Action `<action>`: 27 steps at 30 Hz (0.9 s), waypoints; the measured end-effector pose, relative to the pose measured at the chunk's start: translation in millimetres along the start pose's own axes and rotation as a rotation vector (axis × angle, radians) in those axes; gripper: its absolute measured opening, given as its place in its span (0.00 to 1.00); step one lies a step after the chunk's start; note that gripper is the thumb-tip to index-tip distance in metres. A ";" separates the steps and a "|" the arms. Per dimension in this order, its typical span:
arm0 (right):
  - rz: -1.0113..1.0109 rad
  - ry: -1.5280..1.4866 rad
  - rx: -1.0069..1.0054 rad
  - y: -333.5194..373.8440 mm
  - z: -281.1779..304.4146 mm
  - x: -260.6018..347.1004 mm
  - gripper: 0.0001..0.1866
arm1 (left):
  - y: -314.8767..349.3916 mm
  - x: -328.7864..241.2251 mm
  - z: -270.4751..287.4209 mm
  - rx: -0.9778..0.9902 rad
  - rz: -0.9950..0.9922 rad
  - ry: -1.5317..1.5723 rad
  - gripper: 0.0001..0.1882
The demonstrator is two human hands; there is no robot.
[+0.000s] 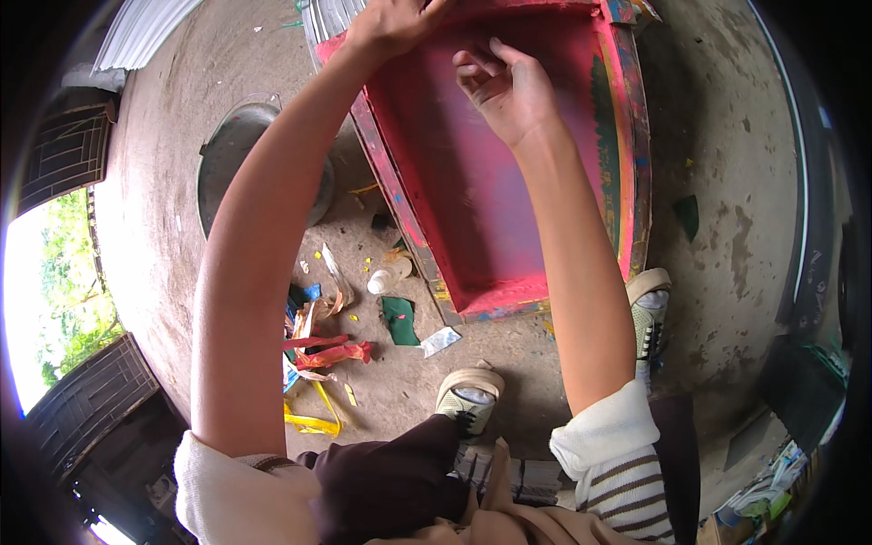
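Note:
A wooden screen-printing frame (631, 136), smeared with pink, green and blue paint, slants away from me with its pink-tinted mesh (490, 191) facing up. Over the frame's far left part reaches my left hand (397, 25), back upward. Its fingertips are cut off by the picture's upper edge, so what they touch is hidden. My right hand (510, 91) hovers above the far half of the mesh, turned partly palm up. Its fingers are loosely bent and apart, with dark smudges on them and nothing visible in them. White sheets (331, 16) lie beside the frame's far left corner.
A grey metal basin (238, 145) stands left of the frame. Paint-stained scraps (318, 336), a small white cup (380, 282) and a green piece (400, 320) litter the concrete floor. My shoes (470, 400) are close to the frame's near end. Corrugated white sheets (145, 32) lie far left.

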State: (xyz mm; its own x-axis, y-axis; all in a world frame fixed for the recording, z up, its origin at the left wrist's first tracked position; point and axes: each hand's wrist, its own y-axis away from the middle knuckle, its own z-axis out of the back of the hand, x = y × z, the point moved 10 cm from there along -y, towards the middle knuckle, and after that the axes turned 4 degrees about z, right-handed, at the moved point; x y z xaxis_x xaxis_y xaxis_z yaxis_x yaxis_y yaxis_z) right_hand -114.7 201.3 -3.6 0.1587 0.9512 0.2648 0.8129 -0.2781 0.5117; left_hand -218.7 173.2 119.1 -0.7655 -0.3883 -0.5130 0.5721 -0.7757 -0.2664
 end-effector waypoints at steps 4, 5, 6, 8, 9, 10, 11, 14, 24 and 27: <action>0.056 0.037 0.047 -1.1 -4.2 1.2 0.11 | 2.6 -2.3 4.1 -0.039 -0.021 0.012 0.18; 0.060 0.048 0.065 0.7 -5.0 0.8 0.12 | 3.1 -3.2 5.8 -0.055 -0.051 0.015 0.18; 0.069 0.058 0.083 2.1 -3.9 2.7 0.12 | 2.0 -1.2 4.8 -0.042 -0.025 -0.007 0.18; 0.086 0.067 0.077 4.4 1.8 7.0 0.13 | 1.7 2.8 2.9 -0.015 0.027 -0.052 0.17; 0.092 0.063 0.049 6.9 7.3 8.7 0.13 | 2.4 0.7 3.1 -0.015 0.030 -0.024 0.17; 0.097 0.060 0.021 8.0 11.4 9.5 0.13 | 2.3 -1.2 3.8 -0.016 0.033 0.003 0.17; 0.099 0.067 0.034 6.9 9.8 9.1 0.13 | 2.5 -3.1 4.5 -0.016 0.037 0.031 0.17; 0.096 0.080 0.057 8.5 0.1 7.0 0.13 | 2.6 -3.9 5.9 -0.041 -0.025 0.074 0.18; 0.057 0.176 0.072 -4.0 7.4 7.3 0.11 | 1.1 -4.0 4.4 -0.022 0.008 0.014 0.18; 0.046 0.220 0.117 -4.7 9.9 7.0 0.11 | 2.0 -3.9 4.3 -0.020 0.012 -0.010 0.18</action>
State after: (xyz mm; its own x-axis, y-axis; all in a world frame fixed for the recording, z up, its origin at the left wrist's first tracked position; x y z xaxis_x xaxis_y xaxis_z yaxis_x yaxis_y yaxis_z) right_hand -111.8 210.6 -12.2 0.0817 0.8820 0.4641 0.8689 -0.2912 0.4003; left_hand -215.9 171.1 124.1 -0.7617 -0.4023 -0.5079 0.5867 -0.7610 -0.2770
